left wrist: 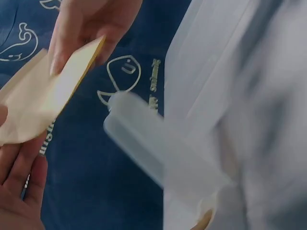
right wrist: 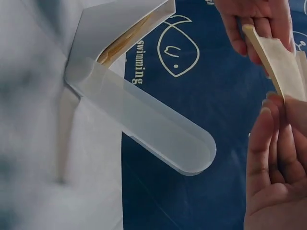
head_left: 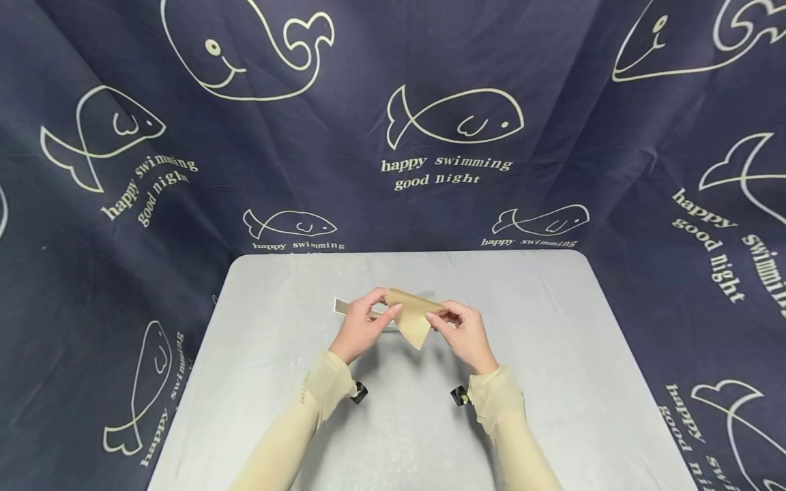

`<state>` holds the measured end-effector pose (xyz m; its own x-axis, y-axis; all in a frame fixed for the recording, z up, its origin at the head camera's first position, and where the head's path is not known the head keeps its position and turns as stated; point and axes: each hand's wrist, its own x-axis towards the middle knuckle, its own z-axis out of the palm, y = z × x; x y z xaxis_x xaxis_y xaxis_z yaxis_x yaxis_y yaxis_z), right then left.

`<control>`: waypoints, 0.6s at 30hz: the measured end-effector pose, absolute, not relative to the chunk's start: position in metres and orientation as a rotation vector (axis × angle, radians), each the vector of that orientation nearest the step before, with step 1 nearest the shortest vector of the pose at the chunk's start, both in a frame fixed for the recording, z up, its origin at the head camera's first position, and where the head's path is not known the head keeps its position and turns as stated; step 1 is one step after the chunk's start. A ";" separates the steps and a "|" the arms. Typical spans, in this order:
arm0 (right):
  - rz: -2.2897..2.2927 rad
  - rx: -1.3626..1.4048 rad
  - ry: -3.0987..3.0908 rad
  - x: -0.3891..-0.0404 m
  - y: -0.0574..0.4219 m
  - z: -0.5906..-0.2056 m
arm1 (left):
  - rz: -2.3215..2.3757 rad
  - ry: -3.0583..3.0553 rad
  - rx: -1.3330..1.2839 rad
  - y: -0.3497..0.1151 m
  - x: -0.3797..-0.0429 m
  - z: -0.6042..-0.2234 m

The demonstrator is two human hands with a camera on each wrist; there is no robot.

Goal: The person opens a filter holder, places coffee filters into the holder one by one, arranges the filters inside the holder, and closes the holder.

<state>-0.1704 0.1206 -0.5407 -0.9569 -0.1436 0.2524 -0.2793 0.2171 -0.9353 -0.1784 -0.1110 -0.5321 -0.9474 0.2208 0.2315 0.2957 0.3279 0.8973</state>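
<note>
A: What are we seeing first, on the left?

B: The white box (right wrist: 112, 26); it is lying just past our left hand (head_left: 362, 327), partly hidden by it, and something tan and papery is showing at its open end.

A: And that left hand?

B: It is pinching the left side of the tan sheet (head_left: 413, 315), thumb on the near face, fingers behind.

A: So the sheet is hanging between our hands?

B: Yes, over the far half of the surface (head_left: 405, 436), one corner drooping toward the near side. It is looking thin and bent, so we are probably doing best by gripping lightly and holding both pinches level.

A: What is sitting beyond it?

B: The translucent case (right wrist: 158, 129), long and round-ended. The sheet is partly covering it from above, so we are watching that the corner isn't snagging there.

A: And on the right?

B: Our right hand (head_left: 463, 332) is pinching the sheet's right side. A slow, even pull is seeming wiser than a tug, since thin paper could tear at our fingertips.
</note>
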 end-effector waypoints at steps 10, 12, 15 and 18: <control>2.095 0.566 -2.154 -0.179 0.124 -0.556 | -1.688 -2.417 -0.544 -0.116 -0.188 -0.531; 2.184 0.591 -2.085 -0.181 0.126 -0.561 | -1.744 -2.388 -0.522 -0.116 -0.188 -0.530; 2.220 0.645 -2.068 -0.181 0.128 -0.568 | -1.801 -2.371 -0.497 -0.116 -0.187 -0.531; 2.177 0.658 -2.144 -0.180 0.126 -0.569 | -1.828 -2.377 -0.481 -0.116 -0.185 -0.533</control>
